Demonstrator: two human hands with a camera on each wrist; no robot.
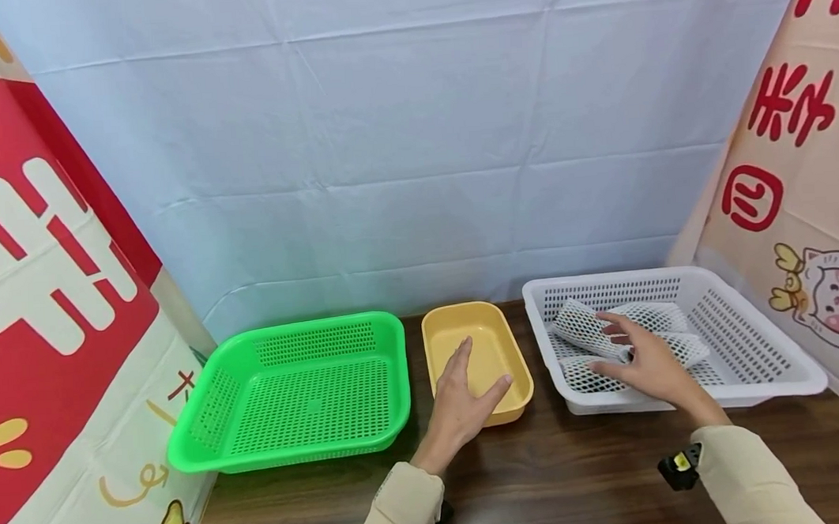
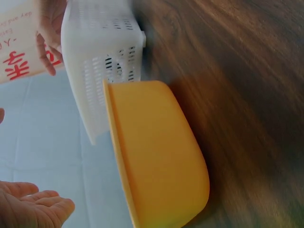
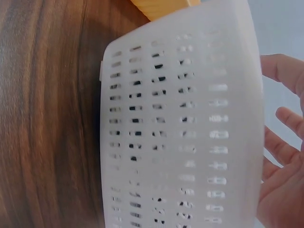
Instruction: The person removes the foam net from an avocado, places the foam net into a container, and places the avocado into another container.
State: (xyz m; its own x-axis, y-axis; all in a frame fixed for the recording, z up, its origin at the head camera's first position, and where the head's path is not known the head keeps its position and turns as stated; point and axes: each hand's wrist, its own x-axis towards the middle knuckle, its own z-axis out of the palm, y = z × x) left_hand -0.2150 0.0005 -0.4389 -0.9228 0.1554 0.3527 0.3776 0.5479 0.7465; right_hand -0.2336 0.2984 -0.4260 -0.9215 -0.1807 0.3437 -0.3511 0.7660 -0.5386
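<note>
My left hand [image 1: 463, 406] hovers over the near part of a yellow tray [image 1: 465, 317], thumb apart from straight fingers, holding nothing. In the left wrist view, part of that hand [image 2: 35, 209] shows beside the tray's rim. Over the white basket [image 1: 766, 355], my right hand [image 1: 646, 365] has its thumb and fingers spread around the near end of a rolled white foam net sleeve [image 1: 583, 328]. I see no firm grip on it. More white foam netting [image 1: 653, 315] lies beneath and beside the roll. The basket wall hides part of the right hand [image 3: 285, 161] in the right wrist view.
A green perforated basket [image 1: 313, 406] stands left of the yellow tray. All three containers sit in a row on a dark wooden table [image 1: 545, 477]. Behind them hangs a pale cloth [image 1: 413, 136], with printed panels [image 1: 800, 194] at both sides.
</note>
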